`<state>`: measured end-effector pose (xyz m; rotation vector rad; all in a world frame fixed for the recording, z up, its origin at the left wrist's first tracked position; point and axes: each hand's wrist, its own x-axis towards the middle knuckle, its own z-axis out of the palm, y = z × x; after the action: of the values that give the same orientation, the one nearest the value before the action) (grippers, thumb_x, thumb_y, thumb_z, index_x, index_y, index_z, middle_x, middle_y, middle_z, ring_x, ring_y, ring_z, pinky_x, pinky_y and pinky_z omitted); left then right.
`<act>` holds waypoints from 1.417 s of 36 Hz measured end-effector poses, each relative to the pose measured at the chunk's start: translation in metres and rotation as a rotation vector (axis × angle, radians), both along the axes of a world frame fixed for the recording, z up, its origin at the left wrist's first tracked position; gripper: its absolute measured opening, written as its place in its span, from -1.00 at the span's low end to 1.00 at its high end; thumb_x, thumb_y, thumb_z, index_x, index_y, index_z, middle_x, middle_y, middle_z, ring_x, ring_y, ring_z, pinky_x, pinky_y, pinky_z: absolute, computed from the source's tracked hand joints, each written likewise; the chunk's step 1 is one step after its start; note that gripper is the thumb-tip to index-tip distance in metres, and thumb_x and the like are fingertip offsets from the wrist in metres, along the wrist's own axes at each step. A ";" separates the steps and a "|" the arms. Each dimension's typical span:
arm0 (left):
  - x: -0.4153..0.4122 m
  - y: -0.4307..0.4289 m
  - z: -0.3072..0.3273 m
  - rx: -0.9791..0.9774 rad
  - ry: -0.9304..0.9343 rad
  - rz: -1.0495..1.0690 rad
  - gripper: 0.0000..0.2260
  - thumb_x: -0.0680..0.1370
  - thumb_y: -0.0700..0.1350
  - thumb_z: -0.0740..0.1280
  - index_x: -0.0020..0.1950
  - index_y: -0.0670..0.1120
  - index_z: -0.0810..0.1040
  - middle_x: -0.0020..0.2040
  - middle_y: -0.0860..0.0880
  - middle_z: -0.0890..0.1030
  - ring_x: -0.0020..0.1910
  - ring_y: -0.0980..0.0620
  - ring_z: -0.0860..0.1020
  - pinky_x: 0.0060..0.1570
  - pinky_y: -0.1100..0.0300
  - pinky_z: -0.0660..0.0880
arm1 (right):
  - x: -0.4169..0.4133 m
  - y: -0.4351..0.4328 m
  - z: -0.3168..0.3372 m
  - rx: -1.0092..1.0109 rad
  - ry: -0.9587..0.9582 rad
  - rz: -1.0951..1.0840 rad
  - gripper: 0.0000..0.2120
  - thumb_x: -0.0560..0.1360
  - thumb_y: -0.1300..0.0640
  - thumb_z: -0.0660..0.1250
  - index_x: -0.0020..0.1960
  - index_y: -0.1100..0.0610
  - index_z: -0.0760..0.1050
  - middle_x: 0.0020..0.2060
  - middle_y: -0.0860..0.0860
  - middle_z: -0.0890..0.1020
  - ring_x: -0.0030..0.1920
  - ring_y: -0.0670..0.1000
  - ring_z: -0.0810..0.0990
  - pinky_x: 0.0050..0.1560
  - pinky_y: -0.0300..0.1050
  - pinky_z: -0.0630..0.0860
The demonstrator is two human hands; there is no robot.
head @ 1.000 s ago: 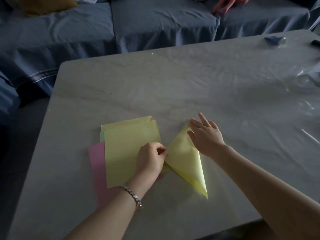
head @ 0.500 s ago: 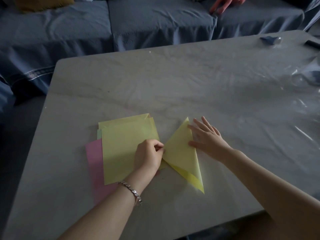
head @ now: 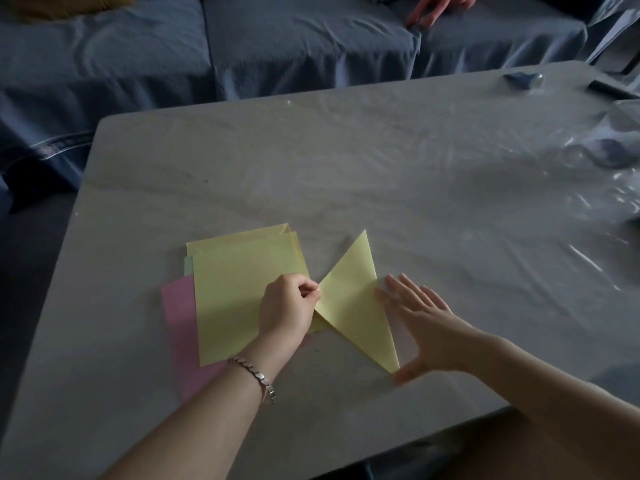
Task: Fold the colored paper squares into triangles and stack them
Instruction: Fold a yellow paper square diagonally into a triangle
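Pin yellow triangle (head: 356, 306) — lying toward six o'clock of the tabletop (head: 346, 168) — by its nine-o'clock corner, pinched in left hand (head: 287, 308); sweep flat, empty, spread-fingered right hand (head: 424, 329) from three o'clock firmly along the fold.

light: dim | grey table (head: 381, 161) | blue-covered sofa (head: 294, 43) behind

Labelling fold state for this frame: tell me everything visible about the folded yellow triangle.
The yellow triangle is thin pale-yellow paper, folded, lying flat on the grey table with one tip pointing away and a longer tip toward the near edge. The left hand pinches its left corner, beside the stack of unfolded squares. The right hand, open and motion-blurred, lies along its right edge, thumb by the near tip.
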<state>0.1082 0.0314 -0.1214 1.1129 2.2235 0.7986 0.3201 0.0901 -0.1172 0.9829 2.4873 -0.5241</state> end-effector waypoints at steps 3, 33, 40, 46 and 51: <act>0.000 0.000 -0.001 0.011 -0.014 0.007 -0.94 0.45 -0.17 0.40 -0.11 -0.10 0.65 -0.16 0.00 0.65 -0.15 0.02 0.59 -0.16 0.26 0.46 | 0.006 -0.011 0.000 -0.017 0.050 -0.028 0.27 0.06 -0.50 0.22 0.47 0.04 -0.37 0.41 -0.15 -0.37 0.37 -0.06 -0.48 0.36 -0.12 -0.38; -0.071 -0.035 0.041 0.281 -0.245 -0.156 -0.55 0.41 -0.04 0.44 0.26 0.06 0.42 0.17 0.12 0.49 0.18 0.13 0.46 0.16 0.28 0.41 | -0.086 -0.016 0.027 -0.532 1.244 -1.160 -0.49 0.41 0.37 0.37 0.21 -0.03 0.29 -0.20 0.09 0.61 -0.37 -0.08 0.57 -0.43 -0.24 0.52; -0.074 -0.080 -0.003 -0.270 0.511 -0.573 -0.02 0.27 0.41 0.29 0.43 0.23 -0.32 0.34 0.13 -0.54 0.36 -0.06 -0.53 0.38 -0.14 -0.34 | -0.051 0.025 0.001 0.001 1.000 -1.268 -0.71 0.42 0.28 0.28 0.14 0.19 0.52 -0.23 0.07 0.46 -0.33 -0.05 0.50 -0.37 -0.28 0.42; -0.079 -0.096 -0.020 -0.258 0.641 -0.464 -0.14 0.17 0.50 0.04 0.41 0.17 0.18 0.48 -0.10 0.13 0.42 -0.20 0.06 0.11 -0.34 0.29 | -0.069 0.001 0.002 0.250 0.773 -0.988 -0.69 0.41 0.33 0.30 0.15 0.17 0.51 0.25 0.23 0.34 0.26 0.20 0.25 0.28 -0.05 0.23; -0.085 -0.093 -0.028 -0.232 0.706 -0.440 -0.26 0.24 0.48 0.03 0.33 0.17 0.30 0.38 -0.11 0.32 0.28 -0.30 0.41 -0.09 -0.33 0.43 | -0.115 -0.028 0.005 -0.144 0.820 -0.850 -0.76 0.47 0.26 0.29 0.13 0.13 0.47 -0.09 0.05 0.56 -0.20 -0.02 0.53 -0.32 -0.29 0.43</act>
<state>0.0231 -0.0616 -0.1489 1.8705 2.3571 -0.0635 0.2051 0.0621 -0.1121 2.0780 2.4553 -1.6079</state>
